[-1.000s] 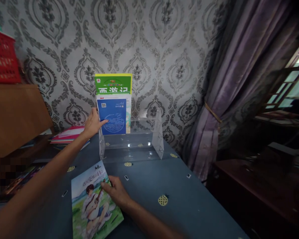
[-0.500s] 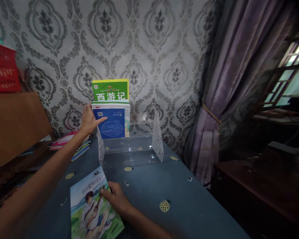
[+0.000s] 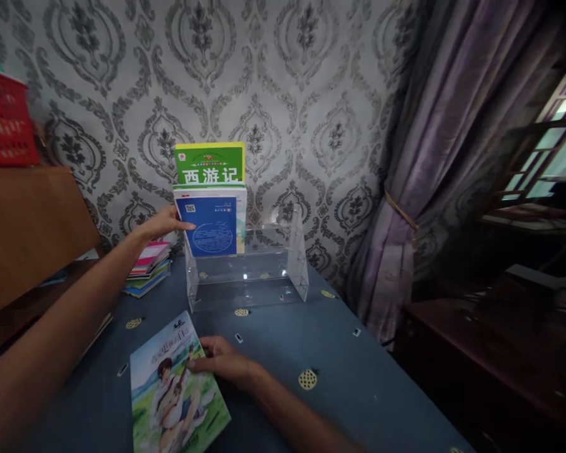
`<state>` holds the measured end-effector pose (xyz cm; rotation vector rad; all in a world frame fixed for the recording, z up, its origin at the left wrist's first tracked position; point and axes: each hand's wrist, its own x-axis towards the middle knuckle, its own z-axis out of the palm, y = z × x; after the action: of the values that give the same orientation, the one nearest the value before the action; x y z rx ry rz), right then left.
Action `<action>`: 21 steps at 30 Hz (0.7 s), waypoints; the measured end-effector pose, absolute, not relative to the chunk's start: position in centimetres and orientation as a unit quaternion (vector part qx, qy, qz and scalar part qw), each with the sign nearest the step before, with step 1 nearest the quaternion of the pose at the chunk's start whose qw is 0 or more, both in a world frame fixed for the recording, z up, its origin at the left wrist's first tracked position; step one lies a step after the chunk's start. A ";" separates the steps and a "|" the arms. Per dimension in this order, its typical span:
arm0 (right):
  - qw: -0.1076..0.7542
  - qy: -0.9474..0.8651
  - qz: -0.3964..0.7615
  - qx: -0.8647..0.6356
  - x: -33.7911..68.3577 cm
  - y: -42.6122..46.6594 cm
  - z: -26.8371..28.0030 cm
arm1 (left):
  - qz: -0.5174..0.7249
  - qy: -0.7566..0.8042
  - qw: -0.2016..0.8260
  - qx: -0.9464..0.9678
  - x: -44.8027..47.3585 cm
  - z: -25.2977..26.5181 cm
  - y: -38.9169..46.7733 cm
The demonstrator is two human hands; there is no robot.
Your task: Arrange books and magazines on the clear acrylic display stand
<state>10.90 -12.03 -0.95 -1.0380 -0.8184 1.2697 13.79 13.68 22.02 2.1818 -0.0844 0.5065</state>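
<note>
My left hand (image 3: 166, 221) grips the left edge of a blue-backed book (image 3: 213, 229), thumb on its front and fingers out of sight behind. That book stands upright in a clear acrylic book rack (image 3: 298, 261), with pale books against its back. Behind them rises a green book with a yellow border (image 3: 210, 162). Low in front of the rack, my right hand (image 3: 226, 362) holds a paperback with a guitar player on its cover (image 3: 177, 393), thumb on top along its right edge.
Left of the rack lies a stack of books (image 3: 147, 267). A wooden cabinet (image 3: 28, 226) with a red basket (image 3: 4, 119) on top stands at the far left. The blue tablecloth (image 3: 339, 371) covers the table. A purple curtain (image 3: 434, 157) hangs at the right.
My left thumb has slid left on the blue-backed book, and the hand sits lower against its edge. My right hand still holds the paperback, shifted slightly left in view.
</note>
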 end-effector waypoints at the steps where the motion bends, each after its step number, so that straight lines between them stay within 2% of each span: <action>1: 0.597 -0.358 0.564 -0.444 11.1 -12.1 -0.8 | 0.192 -0.024 0.423 0.885 13.7 22.1 13.9; 8: 0.601 -0.345 0.594 -0.408 11.6 -12.2 -0.8 | 0.223 0.007 0.428 0.876 13.9 21.2 14.5; 16: 0.625 -0.348 0.599 -0.360 11.8 -12.4 -1.0 | 0.224 0.057 0.387 0.893 15.0 21.3 14.9; 21: 0.632 -0.359 0.591 -0.350 12.0 -12.5 -1.4 | 0.232 0.036 0.365 0.901 15.2 21.2 15.2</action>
<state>11.98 -12.46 -1.37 -0.8017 -0.8208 1.3536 15.17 15.16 21.21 2.3162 0.0924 0.5973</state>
